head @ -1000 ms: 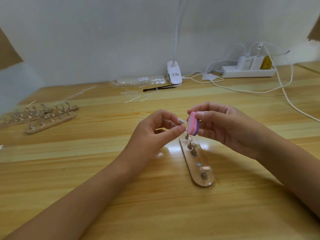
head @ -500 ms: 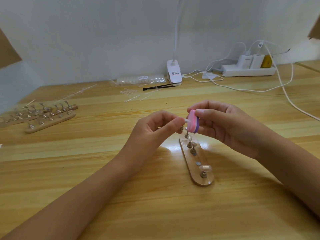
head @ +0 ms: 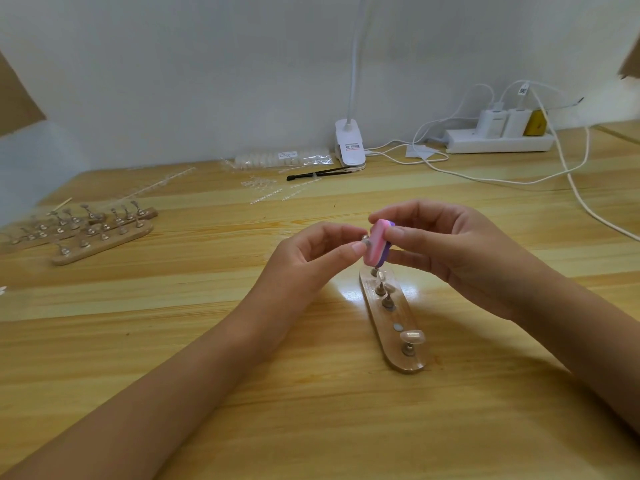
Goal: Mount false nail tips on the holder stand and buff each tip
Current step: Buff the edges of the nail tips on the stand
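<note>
My right hand (head: pixel 453 258) pinches a small pink and purple buffer block (head: pixel 377 245) between thumb and fingers. My left hand (head: pixel 308 261) pinches a small metal peg with a nail tip (head: pixel 364 239) and holds it against the block's pink face. Both hands hover just above the far end of a wooden holder stand (head: pixel 398 341) lying on the table. Several metal pegs stand on the stand, and one near its close end carries a pale nail tip (head: pixel 412 336). A bare round magnet spot (head: pixel 398 328) shows next to it.
More wooden holder stands (head: pixel 100 233) with several pegs lie at the far left. Clear nail tip strips and a bag (head: pixel 280 159), a black tool (head: pixel 318 174), a white clamp lamp (head: pixel 349 142) and a power strip (head: pixel 498 140) with trailing white cables sit along the back of the wooden table.
The hands have stayed close together above the stand's far end. The buffer block has shifted slightly against the held tip, and its tilt has changed a little.
</note>
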Demonstrator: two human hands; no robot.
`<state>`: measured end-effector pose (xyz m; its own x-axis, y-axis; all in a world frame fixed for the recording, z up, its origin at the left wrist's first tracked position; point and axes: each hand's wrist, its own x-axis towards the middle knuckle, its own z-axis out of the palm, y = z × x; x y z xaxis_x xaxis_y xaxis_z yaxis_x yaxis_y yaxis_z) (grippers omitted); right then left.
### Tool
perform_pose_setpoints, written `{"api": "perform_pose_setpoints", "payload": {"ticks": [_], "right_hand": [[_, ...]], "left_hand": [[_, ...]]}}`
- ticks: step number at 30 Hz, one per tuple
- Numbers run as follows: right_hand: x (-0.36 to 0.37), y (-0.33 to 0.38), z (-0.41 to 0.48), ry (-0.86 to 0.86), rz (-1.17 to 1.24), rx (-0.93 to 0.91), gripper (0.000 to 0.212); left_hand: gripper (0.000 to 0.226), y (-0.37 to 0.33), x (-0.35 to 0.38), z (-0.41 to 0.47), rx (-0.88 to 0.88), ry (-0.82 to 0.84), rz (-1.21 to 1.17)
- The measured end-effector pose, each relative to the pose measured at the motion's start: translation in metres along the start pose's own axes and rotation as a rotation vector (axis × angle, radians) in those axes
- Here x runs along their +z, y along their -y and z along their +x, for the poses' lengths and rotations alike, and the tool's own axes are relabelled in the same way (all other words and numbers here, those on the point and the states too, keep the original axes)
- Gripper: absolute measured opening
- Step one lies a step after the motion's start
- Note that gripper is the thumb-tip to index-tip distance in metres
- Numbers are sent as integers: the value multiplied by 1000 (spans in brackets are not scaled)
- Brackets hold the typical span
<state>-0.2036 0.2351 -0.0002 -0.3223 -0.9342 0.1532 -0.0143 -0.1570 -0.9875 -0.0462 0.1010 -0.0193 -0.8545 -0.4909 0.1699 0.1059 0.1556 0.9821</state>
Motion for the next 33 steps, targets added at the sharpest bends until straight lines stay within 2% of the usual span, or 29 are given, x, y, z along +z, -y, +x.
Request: {"api": "perform_pose_setpoints", "payload": {"ticks": [4,9,13,17,21,25,29,31,33], "right_hand": [[3,-2,-2,64,-79,-25,29],[7,-3,-2,-84,-79,-114,30],[13,-2,-5,13,-157,-89,29],[13,1,-4,-146,-100,-144,31],[16,-1,-6,-49,-148,-117,28],[15,1,-5,-138,-104,-152,30],[16,-4,-6,15,-158,-85,28],[16,-5,-4,-53,-137,-135,29],[11,-2,-2,-203,-18,-184,29]], "left_hand": [[24,3,-2,2,-33,-15,-48],[33,4,-2,2,-32,-43,-29],[29,4,-2,2,-24,-42,-27],[33,4,-3,3,-18,-52,-18],[30,4,-2,2,-6,-44,-9],[31,4,-3,2,1,-42,22],[23,4,-1,2,6,-51,20],[22,4,-2,3,13,-61,11],[22,4,-3,3,17,-70,12]]}}
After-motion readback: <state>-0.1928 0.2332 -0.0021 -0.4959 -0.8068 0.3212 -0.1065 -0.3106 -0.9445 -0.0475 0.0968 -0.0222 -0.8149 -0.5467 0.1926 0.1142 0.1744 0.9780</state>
